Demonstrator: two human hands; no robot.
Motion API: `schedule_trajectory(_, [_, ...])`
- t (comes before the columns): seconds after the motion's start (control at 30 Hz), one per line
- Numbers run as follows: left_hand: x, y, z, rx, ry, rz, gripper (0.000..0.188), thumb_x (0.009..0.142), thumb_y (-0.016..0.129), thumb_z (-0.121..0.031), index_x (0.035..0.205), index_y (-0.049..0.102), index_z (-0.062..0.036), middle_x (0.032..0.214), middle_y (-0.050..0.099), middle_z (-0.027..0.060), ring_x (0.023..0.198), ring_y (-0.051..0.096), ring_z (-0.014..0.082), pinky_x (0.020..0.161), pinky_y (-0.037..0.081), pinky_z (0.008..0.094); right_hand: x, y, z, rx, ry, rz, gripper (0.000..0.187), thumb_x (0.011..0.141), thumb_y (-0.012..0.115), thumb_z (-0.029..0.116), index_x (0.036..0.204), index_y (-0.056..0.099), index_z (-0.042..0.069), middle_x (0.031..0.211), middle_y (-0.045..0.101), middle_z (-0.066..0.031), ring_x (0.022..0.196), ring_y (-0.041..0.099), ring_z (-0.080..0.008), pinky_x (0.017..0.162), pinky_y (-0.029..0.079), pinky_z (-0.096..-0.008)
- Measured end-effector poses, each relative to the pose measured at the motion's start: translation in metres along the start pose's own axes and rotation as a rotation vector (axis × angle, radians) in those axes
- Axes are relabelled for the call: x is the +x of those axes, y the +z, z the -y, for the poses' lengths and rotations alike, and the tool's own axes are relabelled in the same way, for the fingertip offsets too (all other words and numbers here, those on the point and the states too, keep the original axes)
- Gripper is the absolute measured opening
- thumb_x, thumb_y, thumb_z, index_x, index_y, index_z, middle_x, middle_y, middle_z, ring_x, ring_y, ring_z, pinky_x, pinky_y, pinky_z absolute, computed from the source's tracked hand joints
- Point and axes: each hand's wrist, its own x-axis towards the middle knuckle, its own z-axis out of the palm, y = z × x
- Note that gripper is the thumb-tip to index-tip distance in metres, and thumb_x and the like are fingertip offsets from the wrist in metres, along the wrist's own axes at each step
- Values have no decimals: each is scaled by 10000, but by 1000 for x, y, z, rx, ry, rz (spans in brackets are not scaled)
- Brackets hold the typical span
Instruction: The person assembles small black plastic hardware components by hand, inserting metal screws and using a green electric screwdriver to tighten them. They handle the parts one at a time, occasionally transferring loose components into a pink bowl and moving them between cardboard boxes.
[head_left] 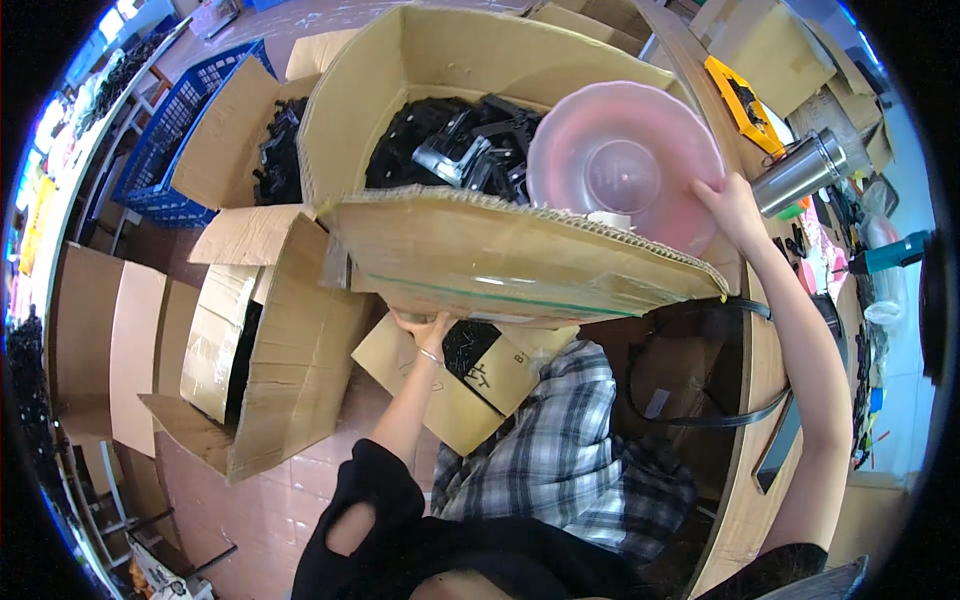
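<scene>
A translucent pink plastic bowl (575, 150) leans in the right end of a large open cardboard box (480, 250). My right hand (735, 208) grips the bowl's right rim, thumb on the inside. Black plastic parts (450, 145) fill the box to the left of the bowl, a few of them shiny. At the bottom of the box's near side, my left hand (425, 332) holds the cardboard from below; its fingertips are partly hidden. Below that hand, a smaller open carton (455, 415) with black pieces inside stands by my lap.
At left stand another open carton (290, 370), a box of black parts (280, 150) and a blue plastic crate (165, 160). Along the right, a wooden bench (765, 370) carries a steel tumbler (800, 172), a yellow tray (742, 103), a teal power screwdriver (890, 255) and a phone (778, 447).
</scene>
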Motion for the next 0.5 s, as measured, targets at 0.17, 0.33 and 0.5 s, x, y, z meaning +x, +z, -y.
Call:
schedule_trajectory(0.17, [43,46,-57,110,-105,104,1076,706,712,-32,1358,-102,-296,1345,296,144,1195,382,267,881,454,460,-3,5,-72,140,172,-69,343,778,610,279,812,655,-60,688,645,-155,636,632,-221,597,479,-330])
schedule_trajectory(0.33, [172,108,-174,-230,411,-23,924,657,793,-117,1387,226,-98,1323,342,181,1092,438,217,903,386,357,38,4,-57,179,250,-24,318,742,610,254,813,660,-52,687,639,-123,623,601,-174,588,463,-308])
schedule_trajectory(0.5, [162,187,-274,114,166,139,830,756,621,-532,1363,229,-125,1271,409,172,1062,488,274,888,416,393,38,-2,-48,31,234,12,320,709,617,248,774,648,-63,676,631,-169,660,630,-234,625,472,-335])
